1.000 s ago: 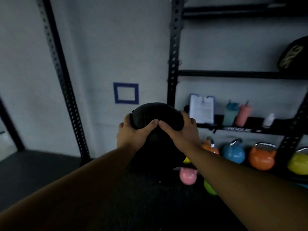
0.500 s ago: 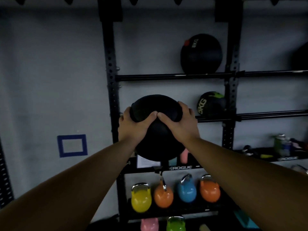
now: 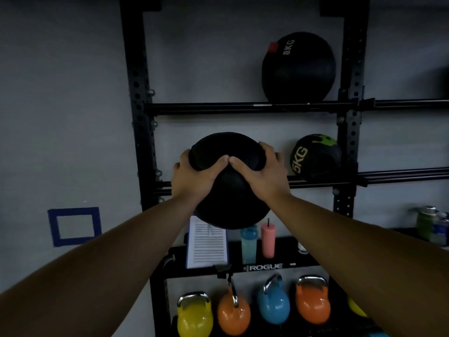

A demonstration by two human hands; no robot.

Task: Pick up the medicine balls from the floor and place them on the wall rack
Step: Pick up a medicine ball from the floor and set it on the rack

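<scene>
I hold a plain black medicine ball (image 3: 230,200) out in front of me at chest height. My left hand (image 3: 194,177) grips its upper left side and my right hand (image 3: 261,175) its upper right, thumbs touching on top. The ball is level with the middle rails of the black wall rack (image 3: 243,109), toward their left end. On that same tier to the right rests a black and green 6KG ball (image 3: 315,156). A larger black 8KG ball (image 3: 298,68) sits on the upper tier.
Below the ball a shelf marked ROGUE (image 3: 264,266) carries a clipboard (image 3: 206,244), a blue bottle (image 3: 249,244) and a pink tumbler (image 3: 268,240). Coloured kettlebells (image 3: 273,302) line the tier beneath. A blue tape square (image 3: 74,226) marks the grey wall at left.
The view swung right and up from the floor to the rack. The ball, held in both hands throughout, now sits in front of the middle tier, closer to the rack.
</scene>
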